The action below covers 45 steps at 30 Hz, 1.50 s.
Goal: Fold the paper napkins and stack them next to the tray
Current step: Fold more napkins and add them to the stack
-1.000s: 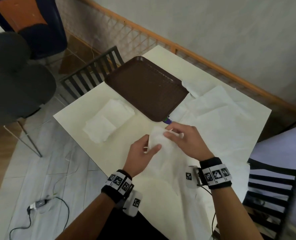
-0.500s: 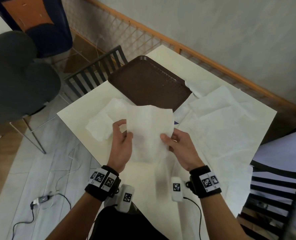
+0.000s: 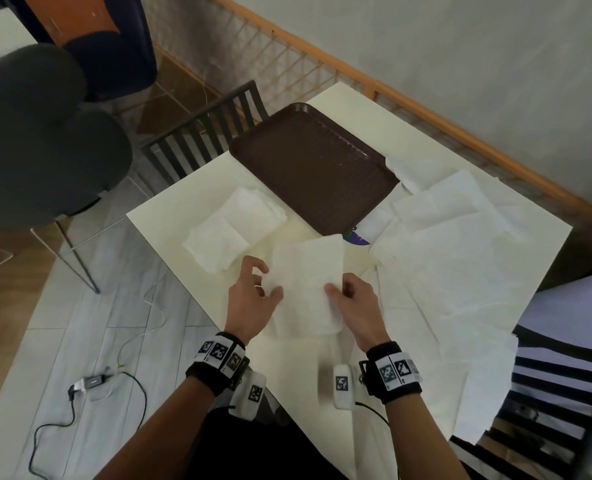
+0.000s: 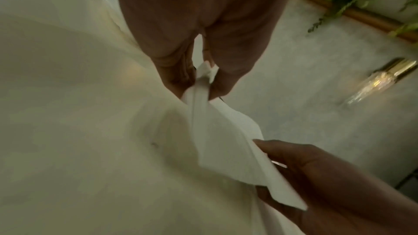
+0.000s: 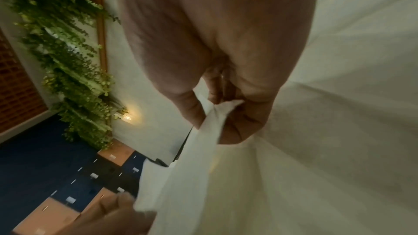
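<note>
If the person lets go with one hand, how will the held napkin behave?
The napkin probably flops down: it already sags between the left hand and right hand. It looks very light, so a pinch should hold it. Thin paper; it may tear.

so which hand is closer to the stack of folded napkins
Left. The left hand is just below-right of the folded stack; the right hand sits across the held napkin, farther off.

One tray (image 3: 308, 168), two hands, two slatted chairs.

Both hands have lowered the napkin (image 3: 306, 282), now narrower.
</note>
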Available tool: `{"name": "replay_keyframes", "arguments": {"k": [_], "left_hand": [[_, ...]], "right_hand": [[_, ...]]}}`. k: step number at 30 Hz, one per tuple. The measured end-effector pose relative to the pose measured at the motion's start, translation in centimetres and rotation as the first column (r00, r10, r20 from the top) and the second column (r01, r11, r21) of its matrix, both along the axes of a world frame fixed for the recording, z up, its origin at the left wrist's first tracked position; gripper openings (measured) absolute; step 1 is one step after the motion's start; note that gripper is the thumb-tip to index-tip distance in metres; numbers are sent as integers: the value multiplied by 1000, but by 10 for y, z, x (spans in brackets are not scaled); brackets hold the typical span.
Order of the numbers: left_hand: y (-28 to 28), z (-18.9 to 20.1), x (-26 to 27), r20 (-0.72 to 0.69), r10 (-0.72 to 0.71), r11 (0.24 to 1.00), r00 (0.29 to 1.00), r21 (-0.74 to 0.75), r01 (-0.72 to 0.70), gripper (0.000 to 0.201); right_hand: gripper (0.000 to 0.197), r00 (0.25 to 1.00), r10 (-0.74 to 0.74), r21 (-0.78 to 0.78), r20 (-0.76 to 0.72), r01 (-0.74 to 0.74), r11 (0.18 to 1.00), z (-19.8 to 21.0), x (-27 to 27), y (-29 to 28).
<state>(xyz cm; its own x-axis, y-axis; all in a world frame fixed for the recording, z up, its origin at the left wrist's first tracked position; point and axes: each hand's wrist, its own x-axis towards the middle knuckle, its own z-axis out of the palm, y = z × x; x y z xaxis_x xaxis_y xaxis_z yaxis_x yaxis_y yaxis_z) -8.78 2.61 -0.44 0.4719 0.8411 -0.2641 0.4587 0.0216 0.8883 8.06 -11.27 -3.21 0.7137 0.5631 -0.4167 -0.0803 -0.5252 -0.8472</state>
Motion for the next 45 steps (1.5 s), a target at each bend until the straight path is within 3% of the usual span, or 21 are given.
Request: {"name": "replay_keyframes", "arguments": {"k": [6, 9, 13, 16, 18, 20, 21, 23, 25, 27, 30, 33, 36, 38, 40, 42, 45], "left_hand": [[3, -9, -6, -57, -20, 999, 998, -41, 18, 33], [3, -2, -8, 152, 24, 974, 988, -225, 11, 27], [2, 13, -4, 465, 81, 881, 881, -446, 155, 36], [1, 24, 3, 562, 69, 834, 825, -486, 261, 44], [1, 26, 6, 568, 22, 836, 823, -463, 296, 51], [2, 23, 7, 552, -19, 853, 833, -427, 302, 54], [1, 22, 8, 546, -31, 860, 837, -412, 300, 54], [1, 20, 8, 538, -47, 862, 842, -404, 307, 53], [1, 18, 9, 531, -70, 862, 845, -394, 319, 54], [2, 16, 10, 515, -109, 879, 850, -348, 324, 56], [7, 14, 9, 442, -220, 923, 869, -194, 333, 59], [14, 13, 8, 396, -243, 943, 886, -119, 311, 66], [20, 3, 6, 308, -106, 971, 945, -173, 165, 87], [24, -8, 3, 184, -18, 973, 983, -225, 60, 91], [29, -20, 2, 10, -43, 988, 999, -145, 44, 81], [30, -32, 3, -106, -95, 995, 990, -26, 93, 62], [28, -42, 5, -166, -150, 979, 975, 114, 170, 36]], "right_hand": [[15, 994, -105, 17, -11, 105, 994, -3, -3, -3], [23, 979, -65, 155, -195, 96, 983, 6, -5, -2], [30, 847, -7, 349, -531, 227, 909, 30, -4, -2], [13, 857, -61, 324, -512, 258, 910, 30, -5, 1], [23, 932, -107, 231, -347, 195, 953, 21, -10, 4], [39, 985, -96, 208, -144, 125, 970, 14, -16, 4], [38, 987, -79, 249, -142, 113, 962, 14, -18, 5], [32, 936, -37, 315, -351, 155, 936, 28, -25, 10], [45, 825, -23, 297, -565, 229, 927, 38, -31, 15], [55, 762, -3, 282, -648, 244, 928, 38, -35, 20], [57, 752, -10, 279, -659, 257, 925, 31, -41, 28], [49, 773, -70, 262, -631, 296, 918, 26, -42, 39], [29, 814, -106, 257, -571, 300, 918, 13, -42, 51], [29, 875, -165, 206, -456, 284, 936, 1, -42, 56], [29, 959, -206, 74, -195, 224, 972, -7, -40, 59], [26, 977, -211, -6, -40, 211, 977, -15, -38, 59], [32, 953, -259, 65, -159, 272, 960, -18, -37, 59]]}}
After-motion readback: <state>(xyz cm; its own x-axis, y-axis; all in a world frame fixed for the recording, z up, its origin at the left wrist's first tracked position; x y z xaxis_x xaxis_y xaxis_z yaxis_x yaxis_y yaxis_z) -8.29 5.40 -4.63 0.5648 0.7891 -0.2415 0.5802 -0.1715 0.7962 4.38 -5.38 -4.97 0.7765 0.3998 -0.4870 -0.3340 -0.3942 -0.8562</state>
